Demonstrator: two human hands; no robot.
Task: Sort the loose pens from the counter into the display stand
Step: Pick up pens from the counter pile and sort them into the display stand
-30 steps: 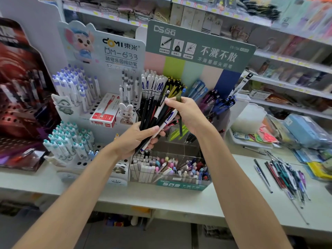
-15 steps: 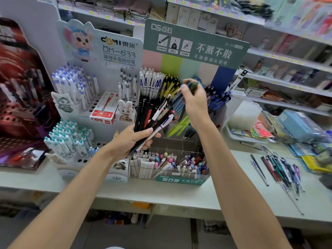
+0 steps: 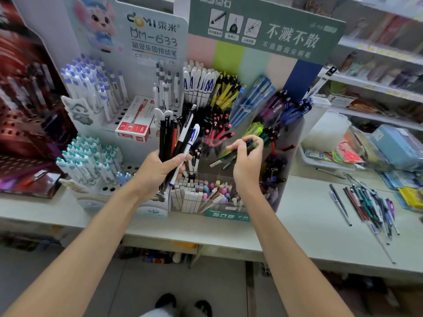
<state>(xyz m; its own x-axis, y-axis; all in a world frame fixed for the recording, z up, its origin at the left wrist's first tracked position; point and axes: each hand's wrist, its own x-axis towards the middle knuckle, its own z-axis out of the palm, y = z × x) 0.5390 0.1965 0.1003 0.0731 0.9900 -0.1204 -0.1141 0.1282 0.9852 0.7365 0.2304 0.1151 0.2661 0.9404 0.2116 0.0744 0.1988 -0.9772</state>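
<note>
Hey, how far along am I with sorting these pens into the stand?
Done: the display stand already holds grouped pens in its compartments. In hand: your left hand grips a bundle of pens, and your right hand pinches one dark pen in front of the stand. Left: that bundle, plus a pile of loose pens on the counter.
</note>
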